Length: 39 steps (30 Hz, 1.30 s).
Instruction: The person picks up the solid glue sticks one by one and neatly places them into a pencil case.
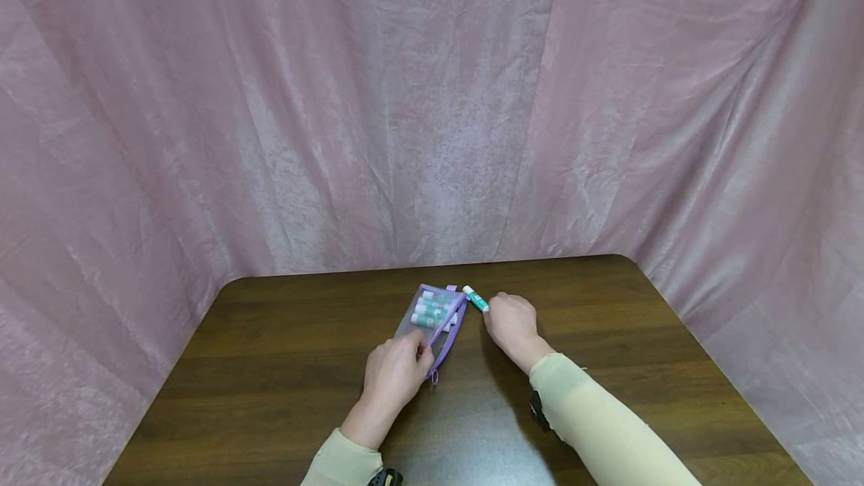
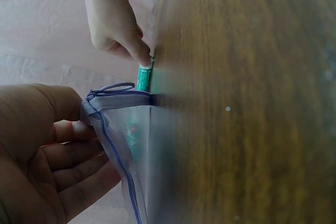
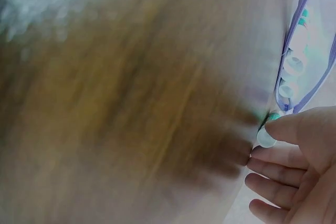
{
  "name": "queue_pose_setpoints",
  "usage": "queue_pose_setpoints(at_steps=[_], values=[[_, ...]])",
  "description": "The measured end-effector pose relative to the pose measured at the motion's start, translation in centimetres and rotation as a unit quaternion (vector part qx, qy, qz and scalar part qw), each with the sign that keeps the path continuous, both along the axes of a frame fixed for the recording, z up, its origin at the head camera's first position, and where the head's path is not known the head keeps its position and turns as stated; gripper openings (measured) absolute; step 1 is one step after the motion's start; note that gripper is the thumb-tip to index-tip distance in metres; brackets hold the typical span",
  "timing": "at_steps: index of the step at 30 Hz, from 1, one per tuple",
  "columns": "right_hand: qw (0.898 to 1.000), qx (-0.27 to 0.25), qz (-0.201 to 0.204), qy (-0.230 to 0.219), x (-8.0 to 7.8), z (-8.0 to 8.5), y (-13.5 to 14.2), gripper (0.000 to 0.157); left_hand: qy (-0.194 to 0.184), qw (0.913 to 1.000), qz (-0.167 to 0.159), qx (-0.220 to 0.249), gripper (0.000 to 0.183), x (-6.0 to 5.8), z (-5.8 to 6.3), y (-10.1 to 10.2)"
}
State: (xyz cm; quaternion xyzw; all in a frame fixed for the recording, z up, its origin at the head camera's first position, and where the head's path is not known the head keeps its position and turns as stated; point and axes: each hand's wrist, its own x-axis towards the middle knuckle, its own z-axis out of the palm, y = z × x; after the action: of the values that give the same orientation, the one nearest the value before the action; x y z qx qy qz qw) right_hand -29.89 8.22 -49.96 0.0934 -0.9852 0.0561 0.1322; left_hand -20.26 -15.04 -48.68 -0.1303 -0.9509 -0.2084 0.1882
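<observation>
A mesh zip pouch (image 1: 454,336) with purple edging lies on the table, its zipped side parted. Inside it several green-and-white glue sticks (image 1: 430,310) show through the mesh, white ends visible at the mouth in the right wrist view. My left hand (image 1: 394,372) pinches the pouch's near corner by the zip pull (image 2: 113,88) between thumb and index finger, the other fingers spread behind. Just right of the pouch's far end, a single glue stick (image 1: 476,299) lies low over the table. The thumb and index finger of my right hand (image 1: 511,323) pinch its near end (image 3: 266,138).
The brown wooden table (image 1: 270,366) has rounded far corners. Behind it hangs a pink velvety curtain (image 1: 405,111), which also runs down both sides. Dark bands (image 1: 538,409) are strapped at both wrists.
</observation>
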Motion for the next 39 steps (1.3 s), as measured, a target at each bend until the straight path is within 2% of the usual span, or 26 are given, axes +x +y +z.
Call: queue_pose_setpoints(at_steps=[6, 7, 13, 14, 16, 22, 28, 35, 36, 39], values=[[1.0, -0.021, -0.001, -0.003, -0.3, -0.2, 0.4, 0.03, 0.005, 1.0, 0.0, 0.002, 0.027, 0.1, 0.0, 0.0], [0.999, -0.028, 0.008, 0.015, -0.9, -1.3, 0.9, 0.032, 0.005, 1.0, 0.0, 0.002, 0.027, 0.1, 0.0, 0.0], [0.999, -0.031, 0.01, 0.009, -0.8, -1.0, 1.3, 0.034, 0.008, 1.0, -0.001, 0.003, 0.027, 0.1, 0.1, 0.0], [1.0, -0.027, 0.001, -0.011, -0.2, 0.1, 1.0, 0.033, 0.009, 1.0, -0.001, 0.003, 0.027, 0.1, 0.1, 0.1], [0.999, -0.028, -0.001, -0.015, -0.1, 0.3, 1.0, 0.034, 0.012, 0.9999, -0.002, 0.004, 0.027, 0.0, 0.1, 0.1], [0.999, -0.035, -0.004, -0.018, 0.1, 0.3, 1.3, 0.035, 0.021, 0.9998, -0.003, 0.003, 0.028, 0.1, 0.1, 0.1], [0.999, -0.051, 0.0, -0.016, 0.3, 0.1, 1.7, 0.032, 0.011, 0.9999, -0.001, 0.002, 0.028, 0.0, 0.2, 0.1], [0.998, -0.061, -0.004, -0.022, 0.5, 0.1, 2.2, 0.019, 0.045, 0.9985, -0.018, 0.026, 0.027, 0.0, -0.2, 0.0], [0.998, -0.063, -0.004, -0.021, 0.6, 0.1, 2.3, 0.018, 0.059, 0.9975, -0.023, 0.033, 0.026, -0.3, -0.9, -0.2], [0.997, -0.068, -0.004, -0.022, 0.7, 0.2, 2.5, 0.018, 0.064, 0.9966, -0.029, 0.042, 0.025, -0.2, -1.0, -0.2]])
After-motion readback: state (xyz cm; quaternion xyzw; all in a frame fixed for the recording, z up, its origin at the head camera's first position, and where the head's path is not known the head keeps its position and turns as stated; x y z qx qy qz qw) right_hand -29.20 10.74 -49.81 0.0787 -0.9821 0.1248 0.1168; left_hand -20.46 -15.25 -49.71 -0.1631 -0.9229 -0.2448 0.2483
